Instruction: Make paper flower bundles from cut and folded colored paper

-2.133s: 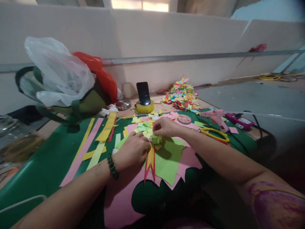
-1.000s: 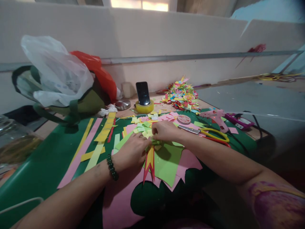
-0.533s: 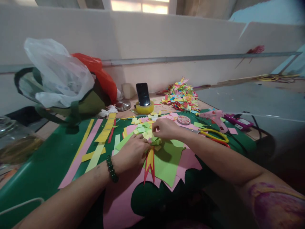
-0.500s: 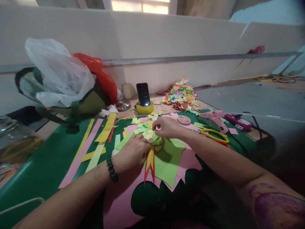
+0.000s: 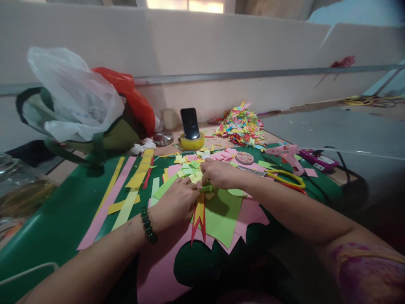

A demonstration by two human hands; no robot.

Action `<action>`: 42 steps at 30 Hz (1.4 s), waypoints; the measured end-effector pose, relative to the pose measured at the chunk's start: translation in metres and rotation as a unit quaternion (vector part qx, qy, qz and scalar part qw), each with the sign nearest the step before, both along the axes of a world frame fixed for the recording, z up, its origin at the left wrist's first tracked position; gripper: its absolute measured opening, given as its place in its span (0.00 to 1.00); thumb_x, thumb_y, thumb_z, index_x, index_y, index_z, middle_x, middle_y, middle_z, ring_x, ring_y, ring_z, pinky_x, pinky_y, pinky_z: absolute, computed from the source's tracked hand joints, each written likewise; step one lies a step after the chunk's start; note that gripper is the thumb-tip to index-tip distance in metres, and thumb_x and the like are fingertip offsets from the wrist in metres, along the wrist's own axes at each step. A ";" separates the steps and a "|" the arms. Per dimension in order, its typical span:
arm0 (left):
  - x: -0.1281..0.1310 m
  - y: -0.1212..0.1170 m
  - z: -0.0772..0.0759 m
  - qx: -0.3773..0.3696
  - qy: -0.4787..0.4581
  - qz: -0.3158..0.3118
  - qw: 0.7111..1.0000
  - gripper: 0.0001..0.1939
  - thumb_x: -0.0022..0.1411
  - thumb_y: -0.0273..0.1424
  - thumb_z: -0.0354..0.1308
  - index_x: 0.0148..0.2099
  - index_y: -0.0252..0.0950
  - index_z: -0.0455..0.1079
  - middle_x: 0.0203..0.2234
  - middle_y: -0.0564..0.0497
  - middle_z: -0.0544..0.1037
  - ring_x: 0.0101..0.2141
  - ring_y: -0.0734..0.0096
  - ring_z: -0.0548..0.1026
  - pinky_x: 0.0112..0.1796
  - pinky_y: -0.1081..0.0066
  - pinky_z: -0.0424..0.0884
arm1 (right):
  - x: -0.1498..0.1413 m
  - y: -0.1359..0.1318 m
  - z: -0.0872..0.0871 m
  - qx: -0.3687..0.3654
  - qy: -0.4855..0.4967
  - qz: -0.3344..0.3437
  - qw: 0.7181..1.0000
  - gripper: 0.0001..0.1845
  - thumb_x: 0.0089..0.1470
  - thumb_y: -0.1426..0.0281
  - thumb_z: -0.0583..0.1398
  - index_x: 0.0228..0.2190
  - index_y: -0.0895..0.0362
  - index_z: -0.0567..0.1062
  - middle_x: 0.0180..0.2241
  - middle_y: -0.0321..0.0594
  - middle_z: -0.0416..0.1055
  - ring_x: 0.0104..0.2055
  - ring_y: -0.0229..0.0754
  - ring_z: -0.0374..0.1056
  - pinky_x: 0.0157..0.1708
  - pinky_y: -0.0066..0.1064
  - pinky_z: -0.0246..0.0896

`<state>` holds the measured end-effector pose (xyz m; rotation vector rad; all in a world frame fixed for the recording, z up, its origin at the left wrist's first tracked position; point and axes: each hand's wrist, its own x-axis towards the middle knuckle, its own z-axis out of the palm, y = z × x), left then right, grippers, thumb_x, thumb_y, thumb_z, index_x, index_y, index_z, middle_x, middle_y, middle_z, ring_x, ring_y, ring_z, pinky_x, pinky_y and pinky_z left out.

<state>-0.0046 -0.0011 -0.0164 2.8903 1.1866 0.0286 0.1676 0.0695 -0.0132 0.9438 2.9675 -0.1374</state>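
Observation:
A paper rosette (image 5: 207,188) with green folded pieces and pointed red and yellow tails (image 5: 199,215) lies over a light-green paper sheet (image 5: 223,215). My left hand (image 5: 177,197), with a green bead bracelet (image 5: 148,224) at the wrist, is closed on the rosette's left side. My right hand (image 5: 218,173) reaches in from the right, its fingers pinched together against the green folds. Whatever sits between those right fingertips is hidden. Small green and yellow paper pieces (image 5: 186,168) are heaped just beyond both hands.
Yellow-handled scissors (image 5: 286,176) and a pink glue gun (image 5: 286,155) lie to the right. Long paper strips (image 5: 109,202) lie at left on the green mat (image 5: 57,223). Behind are a phone (image 5: 190,123) on a tape roll (image 5: 192,142), a colourful paper pile (image 5: 242,126) and a bag (image 5: 117,139).
My right hand has moved slightly down and left, its fingertips now against the green folds. My left hand stays on the rosette. The view has shifted a little.

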 end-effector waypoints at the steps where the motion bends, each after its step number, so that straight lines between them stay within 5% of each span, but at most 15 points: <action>1: 0.000 0.000 0.000 -0.002 0.004 0.003 1.000 0.09 0.56 0.22 0.52 0.32 0.35 0.74 0.32 0.45 0.79 0.37 0.59 0.70 0.44 0.58 0.66 | 0.000 0.000 0.000 -0.002 -0.003 0.002 1.000 0.21 0.50 0.85 0.58 0.39 0.55 0.84 0.35 0.47 0.71 0.41 0.46 0.62 0.37 0.32 0.54; 10: -0.001 0.002 -0.004 0.000 0.003 0.001 1.000 0.09 0.55 0.22 0.53 0.34 0.35 0.75 0.34 0.45 0.80 0.39 0.58 0.71 0.44 0.58 0.66 | 0.004 -0.001 0.001 0.033 0.038 0.018 0.999 0.21 0.48 0.85 0.57 0.38 0.55 0.84 0.35 0.46 0.72 0.40 0.46 0.62 0.38 0.34 0.54; 24: 0.000 0.000 -0.001 0.004 0.024 0.002 1.000 0.08 0.57 0.22 0.53 0.32 0.34 0.74 0.32 0.45 0.80 0.37 0.59 0.72 0.43 0.59 0.67 | -0.003 -0.008 0.005 0.030 -0.045 0.045 0.998 0.13 0.50 0.81 0.60 0.33 0.58 0.84 0.30 0.45 0.71 0.38 0.45 0.60 0.32 0.33 0.48; 28: 0.000 0.000 -0.002 -0.003 0.022 0.006 1.000 0.09 0.56 0.22 0.52 0.33 0.34 0.74 0.33 0.44 0.79 0.38 0.58 0.71 0.44 0.58 0.66 | 0.008 0.002 0.006 0.064 0.091 0.020 0.994 0.19 0.50 0.84 0.56 0.34 0.57 0.84 0.32 0.45 0.71 0.37 0.43 0.60 0.35 0.33 0.51; 33: 0.001 -0.002 -0.001 -0.011 0.034 0.012 0.999 0.10 0.58 0.22 0.51 0.33 0.35 0.73 0.32 0.44 0.79 0.38 0.58 0.70 0.44 0.58 0.65 | 0.025 0.012 0.009 0.136 0.266 -0.003 0.954 0.22 0.52 0.84 0.52 0.25 0.57 0.82 0.30 0.44 0.69 0.36 0.42 0.59 0.38 0.34 0.54; 42: 0.004 -0.005 0.001 -0.005 0.049 0.020 0.999 0.11 0.61 0.23 0.50 0.39 0.34 0.75 0.37 0.43 0.80 0.39 0.57 0.70 0.43 0.56 0.65 | 0.003 0.004 -0.002 0.037 0.050 0.041 0.997 0.14 0.51 0.82 0.61 0.33 0.55 0.84 0.35 0.46 0.71 0.38 0.45 0.58 0.34 0.34 0.50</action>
